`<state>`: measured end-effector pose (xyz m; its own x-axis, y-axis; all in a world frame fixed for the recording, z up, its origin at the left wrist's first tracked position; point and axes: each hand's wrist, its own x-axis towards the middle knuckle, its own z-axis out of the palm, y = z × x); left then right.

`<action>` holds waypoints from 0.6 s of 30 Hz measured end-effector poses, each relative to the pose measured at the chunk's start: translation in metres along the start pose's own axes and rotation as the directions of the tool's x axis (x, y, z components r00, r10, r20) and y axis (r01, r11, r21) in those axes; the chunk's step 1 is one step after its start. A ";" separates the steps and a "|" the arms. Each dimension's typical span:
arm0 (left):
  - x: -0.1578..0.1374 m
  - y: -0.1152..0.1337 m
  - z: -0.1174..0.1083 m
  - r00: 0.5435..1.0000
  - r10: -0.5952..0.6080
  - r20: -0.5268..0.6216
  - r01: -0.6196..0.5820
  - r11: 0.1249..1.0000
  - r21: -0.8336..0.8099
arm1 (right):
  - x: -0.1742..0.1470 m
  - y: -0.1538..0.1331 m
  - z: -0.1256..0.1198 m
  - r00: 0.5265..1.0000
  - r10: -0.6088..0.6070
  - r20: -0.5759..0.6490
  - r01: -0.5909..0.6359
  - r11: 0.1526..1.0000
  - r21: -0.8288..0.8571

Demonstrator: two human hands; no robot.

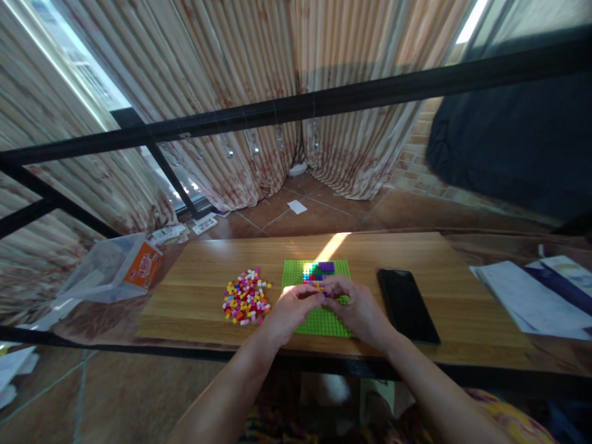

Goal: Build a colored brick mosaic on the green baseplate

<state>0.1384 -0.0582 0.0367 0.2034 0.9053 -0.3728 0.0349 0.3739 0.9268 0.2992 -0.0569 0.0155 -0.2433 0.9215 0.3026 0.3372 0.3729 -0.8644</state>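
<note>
A green studded baseplate (319, 324) lies flat on the wooden board. Small coloured bricks (312, 270) cover part of its upper middle, with a purple block (326, 267) at their right end. Over the plate, my left hand (296, 303) and my right hand (354, 302) meet at the fingertips, just below these bricks. Both hands are closed in a pinch; whatever sits between the fingers is too small and too covered to make out. To the left of my left hand lies a loose pile of small bricks (246, 297) in yellow, pink, white, red and orange.
A black phone (409, 305) lies right of my right hand on the wooden board (198, 265). Left of the board stands a clear plastic box (108, 262) with an orange label. Papers (531, 299) lie at the right. A black metal rail (277, 111) crosses behind the board.
</note>
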 end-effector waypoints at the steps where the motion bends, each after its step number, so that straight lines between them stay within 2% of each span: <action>1: 0.001 0.001 -0.001 1.000 0.018 0.002 -0.018 0.999 0.026 | 0.000 0.000 0.000 1.000 0.005 -0.006 -0.005 1.000 0.013; 6: 0.008 0.004 -0.004 0.995 0.099 0.021 -0.101 0.983 0.156 | 0.002 0.000 0.000 0.998 -0.058 0.030 0.058 0.998 -0.023; 10: 0.013 0.007 -0.004 0.996 0.094 -0.003 -0.091 0.974 0.206 | 0.002 0.000 0.000 0.993 -0.114 0.028 0.116 0.989 -0.088; 14: 0.018 0.012 -0.002 0.993 0.121 -0.002 -0.117 0.969 0.218 | 0.003 0.002 -0.001 0.993 -0.120 -0.002 0.119 0.985 -0.127; 18: 0.029 0.014 -0.002 0.972 0.227 -0.060 -0.187 0.902 0.389 | 0.005 0.003 -0.009 0.993 -0.099 -0.065 0.088 0.983 -0.161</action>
<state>0.1425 -0.0266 0.0387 0.1467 0.9770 -0.1545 0.3741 0.0898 0.9230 0.3069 -0.0498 0.0181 -0.2161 0.8850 0.4125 0.4563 0.4650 -0.7587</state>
